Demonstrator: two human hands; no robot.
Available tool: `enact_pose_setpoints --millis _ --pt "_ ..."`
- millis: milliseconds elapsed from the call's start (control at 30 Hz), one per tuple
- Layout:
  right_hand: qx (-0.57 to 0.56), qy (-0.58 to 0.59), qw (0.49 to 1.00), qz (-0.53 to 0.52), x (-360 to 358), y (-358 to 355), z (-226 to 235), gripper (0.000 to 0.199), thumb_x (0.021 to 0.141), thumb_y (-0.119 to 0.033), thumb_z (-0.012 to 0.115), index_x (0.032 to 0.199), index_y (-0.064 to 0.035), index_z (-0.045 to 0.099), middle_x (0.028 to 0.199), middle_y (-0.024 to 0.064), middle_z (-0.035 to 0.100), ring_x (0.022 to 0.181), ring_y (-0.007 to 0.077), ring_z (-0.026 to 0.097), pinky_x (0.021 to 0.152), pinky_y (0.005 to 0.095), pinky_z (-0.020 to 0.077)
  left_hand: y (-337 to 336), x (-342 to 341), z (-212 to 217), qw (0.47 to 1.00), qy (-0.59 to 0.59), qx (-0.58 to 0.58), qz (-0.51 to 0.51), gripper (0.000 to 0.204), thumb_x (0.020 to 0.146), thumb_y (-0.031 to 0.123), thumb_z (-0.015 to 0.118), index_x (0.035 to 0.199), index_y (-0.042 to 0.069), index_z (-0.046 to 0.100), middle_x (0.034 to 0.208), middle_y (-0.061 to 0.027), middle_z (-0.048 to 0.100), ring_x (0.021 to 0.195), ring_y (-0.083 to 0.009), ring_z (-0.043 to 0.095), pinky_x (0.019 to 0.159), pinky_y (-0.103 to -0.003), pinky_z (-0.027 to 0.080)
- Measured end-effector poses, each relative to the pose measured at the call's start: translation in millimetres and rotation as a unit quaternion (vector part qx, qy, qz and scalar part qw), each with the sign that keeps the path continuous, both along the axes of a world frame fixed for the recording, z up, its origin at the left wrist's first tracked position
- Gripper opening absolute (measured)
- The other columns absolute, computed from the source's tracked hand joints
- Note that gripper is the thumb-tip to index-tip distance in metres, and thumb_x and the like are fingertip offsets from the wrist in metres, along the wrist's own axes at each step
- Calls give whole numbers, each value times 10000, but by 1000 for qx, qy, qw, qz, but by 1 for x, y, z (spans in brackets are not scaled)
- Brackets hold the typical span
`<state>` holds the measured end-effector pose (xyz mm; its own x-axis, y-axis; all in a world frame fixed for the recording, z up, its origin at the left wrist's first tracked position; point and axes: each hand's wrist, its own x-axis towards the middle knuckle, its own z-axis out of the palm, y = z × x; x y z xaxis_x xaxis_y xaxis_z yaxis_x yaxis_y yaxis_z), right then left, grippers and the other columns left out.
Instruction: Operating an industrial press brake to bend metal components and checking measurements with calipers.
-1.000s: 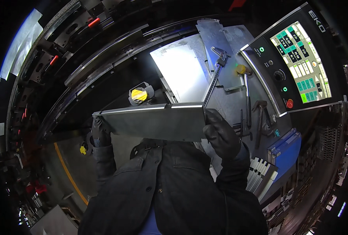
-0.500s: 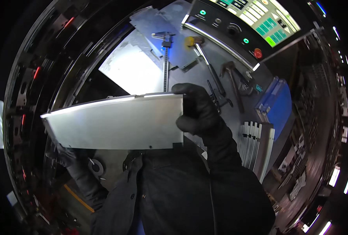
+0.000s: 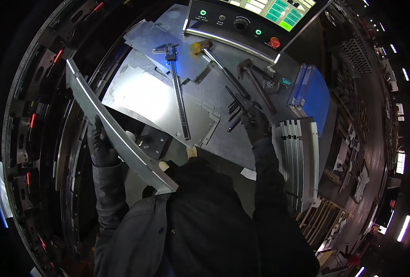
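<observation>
The panel [image 3: 117, 134] is gripped edge-on by the closed left hand [image 3: 99, 147], long axis running away leftward. The right hand [image 3: 255, 123] rests on bench tools [image 3: 235, 108], grip unclear.

Left hand [image 3: 101, 145] gloved, fingers curled shut, forearm bent up from lower left. Right hand [image 3: 255, 123] gloved, palm down, fingers bent, arm stretched forward. Both sleeves dark.
</observation>
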<state>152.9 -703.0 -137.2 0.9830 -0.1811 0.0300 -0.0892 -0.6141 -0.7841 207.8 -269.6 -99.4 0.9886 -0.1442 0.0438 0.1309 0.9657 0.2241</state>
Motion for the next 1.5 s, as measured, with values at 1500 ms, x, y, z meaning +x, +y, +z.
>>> enact_pose_setpoints --millis 1500 --pt "901 20 422 98 -21 121 129 563 780 -12 640 1290 -27 401 989 80 551 726 62 478 535 163 356 -28 -38 16 984 90 143 54 291 853 233 588 1014 -3 532 806 -96 621 611 -139 598 528 -248 521"
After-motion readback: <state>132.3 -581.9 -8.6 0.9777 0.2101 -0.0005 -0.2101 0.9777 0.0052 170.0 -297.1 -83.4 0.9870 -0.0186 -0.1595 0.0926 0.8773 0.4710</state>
